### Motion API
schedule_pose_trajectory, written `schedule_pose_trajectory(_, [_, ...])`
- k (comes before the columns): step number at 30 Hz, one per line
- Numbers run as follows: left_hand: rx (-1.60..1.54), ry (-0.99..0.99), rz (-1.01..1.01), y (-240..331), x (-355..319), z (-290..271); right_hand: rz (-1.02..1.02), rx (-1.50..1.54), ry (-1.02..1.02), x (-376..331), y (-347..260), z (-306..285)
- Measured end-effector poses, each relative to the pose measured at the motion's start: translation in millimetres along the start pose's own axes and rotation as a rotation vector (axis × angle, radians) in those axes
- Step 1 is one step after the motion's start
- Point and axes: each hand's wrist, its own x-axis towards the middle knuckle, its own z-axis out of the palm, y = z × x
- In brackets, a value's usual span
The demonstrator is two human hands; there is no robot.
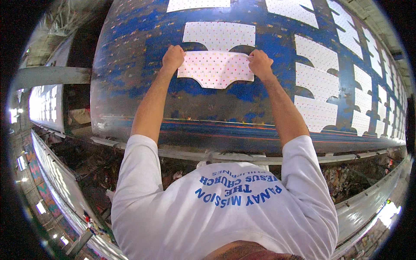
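Between my two hands a white fabric panel [215, 69] with coloured dots is stretched, cut in the shape of a brief. My left hand [174, 58] pinches its upper left corner. At the upper right corner my right hand [261, 64] is closed on the same panel. Its top edge meets or overlaps the narrow end of another dotted panel [219, 34], which lies flat on the long blue, worn table [130, 73]. Whether the held panel touches the table all over, I cannot tell.
Several more dotted panels [316, 82] lie in rows to the right, and another panel [198, 4] lies at the far edge of view. A metal rail [186, 154] runs along the table's near side. At the left stands a grey beam [56, 78].
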Motion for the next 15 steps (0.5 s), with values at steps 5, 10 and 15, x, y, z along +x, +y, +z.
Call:
schedule_pose_trajectory(5, [0.132,0.212,0.385,6,-31,11,-0.006,-0.021,0.139,-18,-7,7])
schedule_pose_trajectory(10, [-0.421,0.322,0.375,12,-58,-30,0.071,0.194,0.228,-51,-17,-9])
schedule_pose_trajectory(15, [-0.438,0.405,0.539,4,-22,-77,0.101,0.253,0.325,-19,-22,-35])
